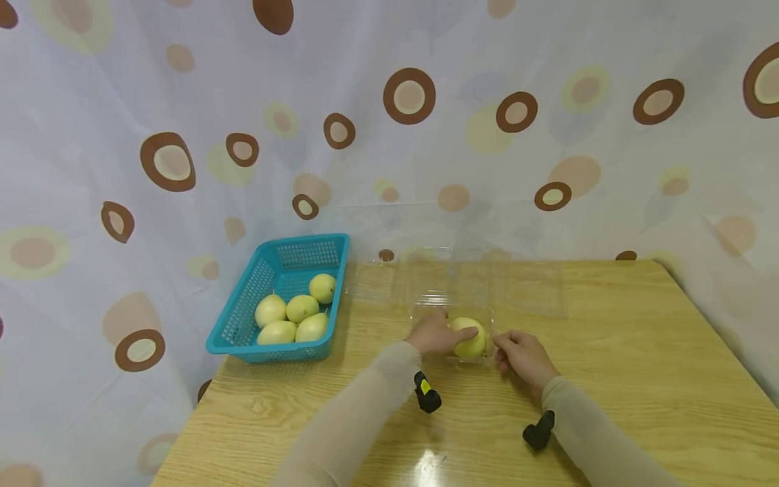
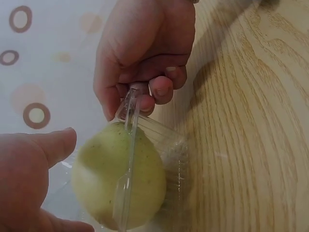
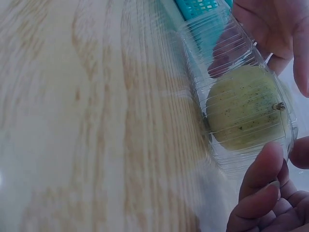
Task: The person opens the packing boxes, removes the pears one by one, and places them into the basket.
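A yellow-green pear (image 1: pixel 470 340) lies in a clear plastic box (image 1: pixel 491 322), at the box's right end. My left hand (image 1: pixel 437 334) reaches into the box from the left. Its thumb stretches past the pear in the head view, while the left wrist view shows the thumb and a finger spread apart, with a gap to the pear. With thumb and fingers, my right hand (image 1: pixel 525 358) pinches the right edge of the box. Ribbed clear wall (image 3: pixel 231 157) shows between the pear and the table in the right wrist view.
A blue basket (image 1: pixel 220 338) holding several pears (image 1: pixel 301 308) stands at the left of the wooden table (image 1: pixel 639 379). More clear plastic (image 1: pixel 535 287), hard to separate into pieces, lies along the back by the patterned curtain (image 1: pixel 365 81).
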